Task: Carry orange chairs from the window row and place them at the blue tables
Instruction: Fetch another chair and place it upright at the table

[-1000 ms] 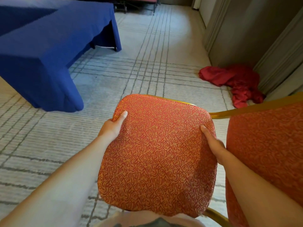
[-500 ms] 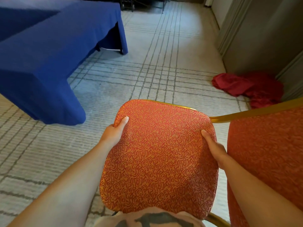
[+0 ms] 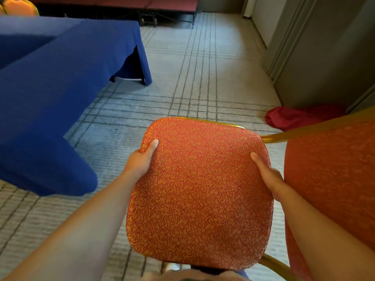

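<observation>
Through the head camera, the orange chair (image 3: 198, 191) is held to the right of the blue table (image 3: 50, 98), near its corner but apart from it. The left hand (image 3: 140, 161) clamps the seat edge nearer the table, with the thumb on the cushion and the fingers hidden beneath. The right hand (image 3: 267, 175) clamps the far edge the same way. The padding probably yields, while the gold frame (image 3: 274, 136) looks rigid and fairly heavy, so the firm seat edges suit the hold. A red cloth (image 3: 294, 116) lies farther from the table.
</observation>
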A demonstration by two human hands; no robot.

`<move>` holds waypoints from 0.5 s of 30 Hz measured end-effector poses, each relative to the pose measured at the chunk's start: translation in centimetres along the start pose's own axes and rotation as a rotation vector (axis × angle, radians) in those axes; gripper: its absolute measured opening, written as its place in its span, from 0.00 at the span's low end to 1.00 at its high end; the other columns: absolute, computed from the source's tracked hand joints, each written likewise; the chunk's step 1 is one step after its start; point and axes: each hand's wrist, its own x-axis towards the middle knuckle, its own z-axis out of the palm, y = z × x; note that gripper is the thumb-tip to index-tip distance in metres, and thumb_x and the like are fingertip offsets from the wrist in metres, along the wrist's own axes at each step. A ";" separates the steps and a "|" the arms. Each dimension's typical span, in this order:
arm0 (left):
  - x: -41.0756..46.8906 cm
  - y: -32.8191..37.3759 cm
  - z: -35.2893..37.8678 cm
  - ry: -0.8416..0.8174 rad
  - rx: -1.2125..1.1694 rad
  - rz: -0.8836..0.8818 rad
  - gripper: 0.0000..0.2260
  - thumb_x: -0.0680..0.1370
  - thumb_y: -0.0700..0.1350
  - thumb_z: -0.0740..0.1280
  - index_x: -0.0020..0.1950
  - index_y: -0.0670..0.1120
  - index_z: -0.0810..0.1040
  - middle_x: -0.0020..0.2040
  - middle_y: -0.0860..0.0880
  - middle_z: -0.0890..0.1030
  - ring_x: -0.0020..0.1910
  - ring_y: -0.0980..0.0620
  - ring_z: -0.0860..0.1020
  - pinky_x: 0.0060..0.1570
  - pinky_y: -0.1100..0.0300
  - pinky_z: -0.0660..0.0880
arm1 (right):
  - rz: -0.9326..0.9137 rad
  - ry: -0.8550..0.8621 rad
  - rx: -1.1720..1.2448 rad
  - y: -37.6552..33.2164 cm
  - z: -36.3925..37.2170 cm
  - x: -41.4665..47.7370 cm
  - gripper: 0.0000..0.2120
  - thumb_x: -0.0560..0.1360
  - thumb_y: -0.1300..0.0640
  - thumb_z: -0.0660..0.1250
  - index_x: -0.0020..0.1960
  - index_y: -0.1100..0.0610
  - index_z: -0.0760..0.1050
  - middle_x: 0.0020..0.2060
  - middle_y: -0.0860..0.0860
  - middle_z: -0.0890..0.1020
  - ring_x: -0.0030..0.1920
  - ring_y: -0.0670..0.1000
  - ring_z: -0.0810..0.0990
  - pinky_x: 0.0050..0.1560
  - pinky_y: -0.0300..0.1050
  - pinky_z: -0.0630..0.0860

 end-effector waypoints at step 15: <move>27.7 15.7 10.1 -0.011 -0.049 -0.079 0.37 0.72 0.71 0.60 0.60 0.39 0.79 0.59 0.37 0.79 0.60 0.40 0.77 0.57 0.54 0.69 | 0.043 -0.077 -0.025 -21.6 2.9 27.8 0.53 0.56 0.22 0.67 0.72 0.54 0.70 0.66 0.58 0.76 0.62 0.60 0.76 0.64 0.54 0.72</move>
